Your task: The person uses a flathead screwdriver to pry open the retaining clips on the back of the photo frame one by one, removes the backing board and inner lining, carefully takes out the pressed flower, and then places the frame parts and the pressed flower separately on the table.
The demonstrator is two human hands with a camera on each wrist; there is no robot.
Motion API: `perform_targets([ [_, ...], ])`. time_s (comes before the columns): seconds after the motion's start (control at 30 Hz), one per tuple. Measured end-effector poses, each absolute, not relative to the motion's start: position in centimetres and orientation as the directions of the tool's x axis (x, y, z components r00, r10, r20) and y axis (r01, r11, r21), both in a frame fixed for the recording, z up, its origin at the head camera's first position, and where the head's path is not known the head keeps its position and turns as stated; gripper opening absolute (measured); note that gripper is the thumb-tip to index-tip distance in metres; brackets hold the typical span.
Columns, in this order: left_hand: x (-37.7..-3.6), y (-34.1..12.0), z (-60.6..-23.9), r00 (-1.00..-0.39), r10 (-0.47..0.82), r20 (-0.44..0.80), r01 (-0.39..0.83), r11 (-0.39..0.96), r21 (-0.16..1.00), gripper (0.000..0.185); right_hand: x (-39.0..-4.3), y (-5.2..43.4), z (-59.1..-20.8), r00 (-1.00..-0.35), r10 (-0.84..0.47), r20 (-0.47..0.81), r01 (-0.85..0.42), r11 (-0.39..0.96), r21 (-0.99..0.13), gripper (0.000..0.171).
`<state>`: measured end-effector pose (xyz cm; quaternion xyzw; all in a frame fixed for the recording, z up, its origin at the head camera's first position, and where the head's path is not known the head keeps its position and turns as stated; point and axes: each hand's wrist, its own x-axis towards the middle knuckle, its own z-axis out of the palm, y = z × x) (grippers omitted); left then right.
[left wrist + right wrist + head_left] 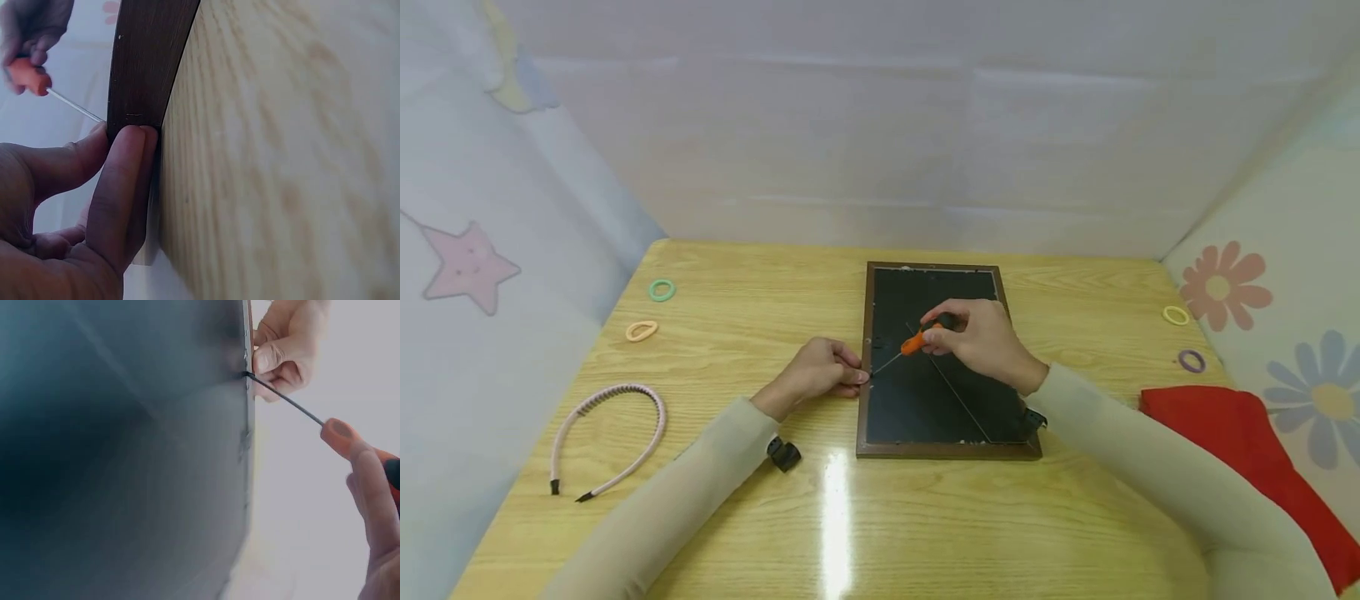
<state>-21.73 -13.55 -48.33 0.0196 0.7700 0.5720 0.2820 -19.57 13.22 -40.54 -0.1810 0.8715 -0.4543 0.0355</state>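
Observation:
A picture frame (947, 451) with a dark brown border and black backing lies on the wooden table. My right hand (987, 340) holds a screwdriver (913, 343) by its orange and black handle. The thin metal shaft slants down to the left, and its tip meets the inner left edge of the frame, as the right wrist view also shows. Just beside that tip, my left hand (820, 371) grips the frame's left side. In the left wrist view the thumb lies at the border's upper edge, with fingertips (129, 139) against its outer side.
A pink headband (658, 417) lies at the left, below a green ring (662, 290) and an orange ring (642, 331). On the right are a yellow ring (1176, 315), a purple ring (1192, 361) and a red cloth (1217, 425). Fabric walls surround the table (760, 283).

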Motion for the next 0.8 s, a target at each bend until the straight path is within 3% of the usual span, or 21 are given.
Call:
perform_targets([
  [0.2, -21.8, -13.5, -48.3, -0.842, 0.349, -0.412, -0.281, 0.367, 0.887, 0.025, -19.5, 10.0, -39.4, -0.855, -0.429, 0.291, -0.503, 0.545, -0.671, 0.017],
  [0.37, -21.9, -13.6, -48.3, -0.842, 0.359, -0.402, -0.279, 0.346, 0.896, 0.024, -20.0, 7.6, -38.7, -0.780, -0.521, 0.348, -0.615, 0.534, -0.580, 0.014],
  [0.57, -21.9, -13.6, -48.3, -0.843, 0.373, -0.388, -0.271, 0.329, 0.905, 0.016, -20.2, 5.2, -38.2, -0.712, -0.589, 0.383, -0.699, 0.540, -0.468, 0.014],
  [0.8, -21.9, -13.4, -48.6, -0.851, 0.382, -0.361, -0.243, 0.324, 0.914, 0.009, -20.2, 3.5, -38.5, -0.673, -0.611, 0.418, -0.739, 0.527, -0.420, 0.015],
])
